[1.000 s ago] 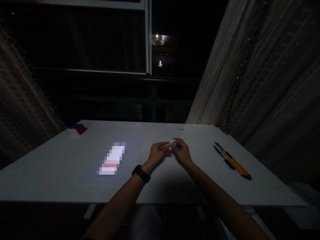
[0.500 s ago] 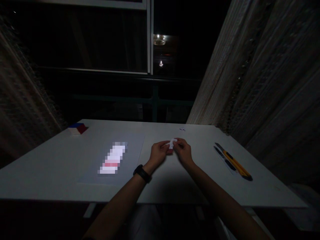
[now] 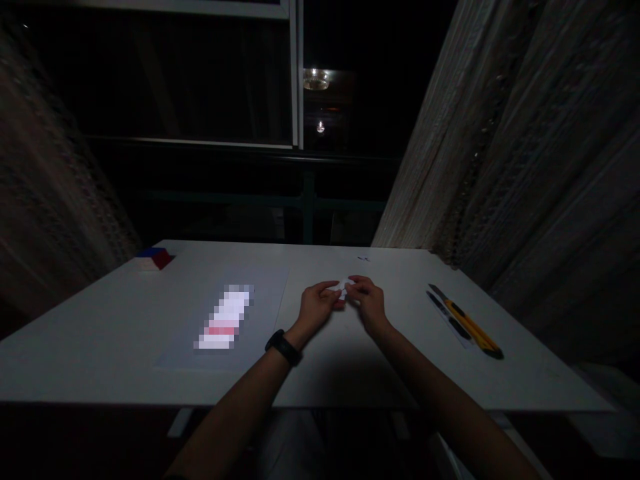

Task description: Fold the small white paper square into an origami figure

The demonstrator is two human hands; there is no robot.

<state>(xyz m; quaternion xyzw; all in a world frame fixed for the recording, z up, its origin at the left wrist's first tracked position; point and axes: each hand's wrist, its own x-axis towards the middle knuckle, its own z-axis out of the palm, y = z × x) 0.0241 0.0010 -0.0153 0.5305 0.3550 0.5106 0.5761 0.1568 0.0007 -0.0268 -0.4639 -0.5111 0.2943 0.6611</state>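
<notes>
Between my fingertips, over the middle of the table, is a small white piece of paper (image 3: 343, 287). My left hand (image 3: 318, 303) pinches its left side; a dark band sits on that wrist. At the right side, the thumb and fingers of my right hand (image 3: 369, 303) are closed on the same piece. A bit of red shows just under the paper, by the left fingertips; what it is I cannot make out. Folds or cuts in the paper are too small to tell.
On the white table (image 3: 320, 383), a lit, blurred-out phone (image 3: 225, 317) lies on a large paper sheet (image 3: 267, 287) at left. A red, blue and white block (image 3: 154, 258) stands far left. Paper scraps (image 3: 364, 259) lie behind my hands. A yellow utility knife (image 3: 473, 328) and a slim black-handled knife (image 3: 449, 315) lie right.
My right fingers have shifted slightly on the paper, while both hands stay in nearly the same place. The view has moved a little.
</notes>
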